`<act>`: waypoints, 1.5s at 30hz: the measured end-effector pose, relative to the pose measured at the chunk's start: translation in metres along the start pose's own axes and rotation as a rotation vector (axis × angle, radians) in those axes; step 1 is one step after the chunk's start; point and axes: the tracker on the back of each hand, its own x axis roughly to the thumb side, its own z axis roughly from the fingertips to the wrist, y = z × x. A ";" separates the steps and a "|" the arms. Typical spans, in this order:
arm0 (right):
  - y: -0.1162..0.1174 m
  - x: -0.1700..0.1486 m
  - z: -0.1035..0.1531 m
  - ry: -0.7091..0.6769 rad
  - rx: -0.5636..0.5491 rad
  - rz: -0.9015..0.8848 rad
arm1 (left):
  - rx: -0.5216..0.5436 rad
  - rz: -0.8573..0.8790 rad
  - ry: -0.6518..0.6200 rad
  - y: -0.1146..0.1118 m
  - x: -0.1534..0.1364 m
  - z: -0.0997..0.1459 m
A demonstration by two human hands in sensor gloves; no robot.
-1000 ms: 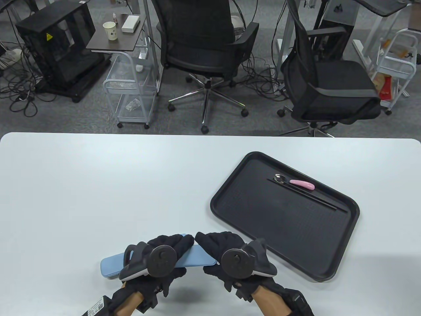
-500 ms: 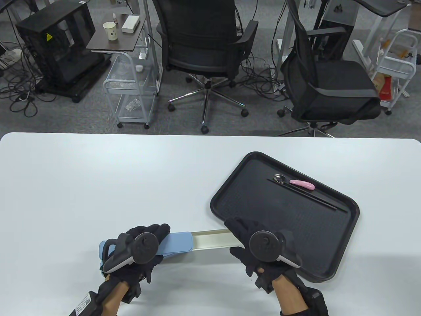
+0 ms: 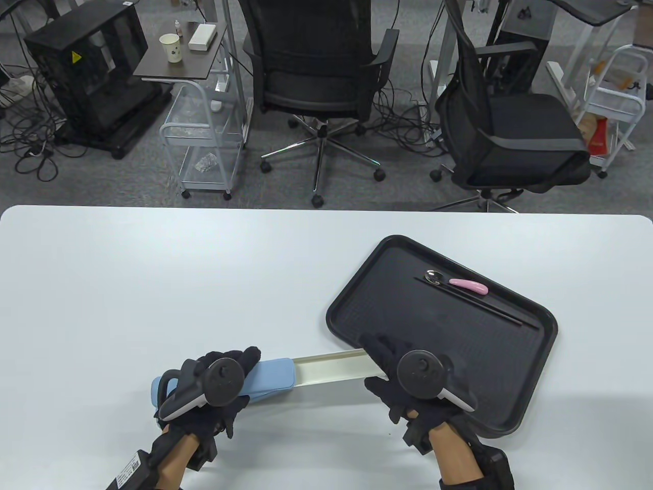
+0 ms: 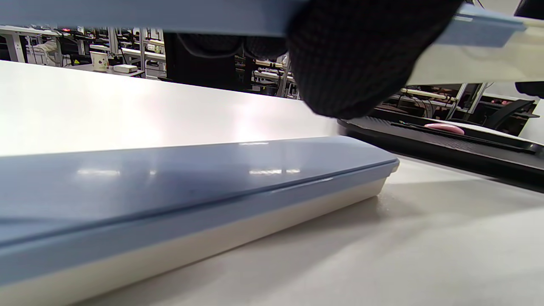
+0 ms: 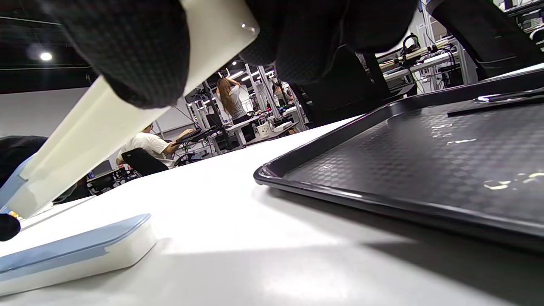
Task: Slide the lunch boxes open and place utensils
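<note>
Wide bare table [image 3: 153, 275] on our left. Our left hand [image 3: 214, 390] grips the blue lid [image 3: 273, 376] of the raised lunch box; a second closed lunch box [image 4: 191, 195] lies underneath. Long axis runs left-right, its right end tipped slightly away from us. The cream tray [image 3: 334, 368] sticks out rightward, its end pinched by our right hand [image 3: 408, 380] over the black serving tray [image 3: 541, 352] edge, spoon [image 3: 456, 282] and chopsticks [image 3: 490, 305] at the far side.

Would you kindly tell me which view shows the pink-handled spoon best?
The table view: the pink-handled spoon lies whole on the black tray. The left wrist view catches only its pink handle, edge-on. The right wrist view shows just a metallic glint, possibly its bowl.
</note>
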 end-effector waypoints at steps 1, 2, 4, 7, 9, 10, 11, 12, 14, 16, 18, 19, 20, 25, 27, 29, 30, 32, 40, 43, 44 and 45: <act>0.000 -0.001 0.000 0.003 0.000 0.002 | -0.001 0.001 -0.001 0.000 0.000 0.000; -0.001 -0.001 0.000 0.004 -0.002 0.002 | -0.002 0.001 0.000 0.000 0.000 0.000; -0.002 -0.004 0.001 0.008 -0.005 -0.009 | -0.003 0.005 0.005 -0.001 -0.001 -0.001; -0.005 -0.006 0.002 0.013 -0.013 -0.020 | -0.004 0.017 0.009 -0.001 -0.003 -0.001; -0.007 -0.009 0.002 0.017 -0.019 -0.023 | -0.002 0.018 0.011 -0.001 -0.004 -0.001; -0.008 -0.010 0.003 0.023 -0.022 -0.026 | -0.003 0.018 0.013 -0.001 -0.004 -0.001; -0.009 -0.012 0.004 0.027 -0.025 -0.029 | -0.004 0.018 0.013 -0.001 -0.004 -0.001; -0.010 -0.013 0.004 0.028 -0.027 -0.030 | -0.004 0.017 0.013 -0.001 -0.004 -0.001; -0.014 -0.016 0.005 0.036 -0.036 -0.045 | -0.007 0.017 0.013 -0.001 -0.003 -0.001; -0.018 -0.020 0.007 0.042 -0.056 -0.059 | -0.009 0.019 0.015 -0.001 -0.004 -0.001; -0.023 -0.022 0.009 0.049 -0.070 -0.064 | -0.011 0.023 0.018 -0.001 -0.005 -0.001; -0.026 -0.024 0.010 0.055 -0.080 -0.063 | -0.013 0.025 0.020 -0.001 -0.005 -0.002; -0.031 -0.025 0.012 0.069 -0.091 -0.058 | -0.016 0.029 0.020 -0.001 -0.006 -0.002; -0.050 -0.032 0.012 0.156 -0.114 -0.049 | -0.022 0.043 0.022 0.000 -0.008 -0.003; -0.056 -0.037 0.009 0.197 -0.142 -0.013 | -0.023 0.045 0.024 0.000 -0.009 -0.003; -0.060 -0.045 0.003 0.257 -0.138 0.031 | -0.026 0.045 0.027 0.000 -0.009 -0.003; -0.061 -0.049 -0.001 0.296 -0.123 0.064 | -0.024 0.046 0.029 0.000 -0.009 -0.003; -0.062 -0.056 -0.006 0.337 -0.105 0.141 | -0.022 0.049 0.029 0.000 -0.010 -0.003; -0.070 -0.113 -0.023 0.562 -0.104 0.333 | -0.009 0.044 0.009 0.003 -0.006 -0.002; -0.067 -0.135 -0.025 0.622 -0.074 0.363 | -0.003 0.045 0.003 0.004 -0.005 -0.001; -0.066 -0.142 -0.026 0.634 -0.061 0.383 | -0.001 0.046 0.001 0.004 -0.005 -0.001; -0.065 -0.150 -0.028 0.650 -0.039 0.408 | 0.000 0.048 -0.003 0.004 -0.005 -0.001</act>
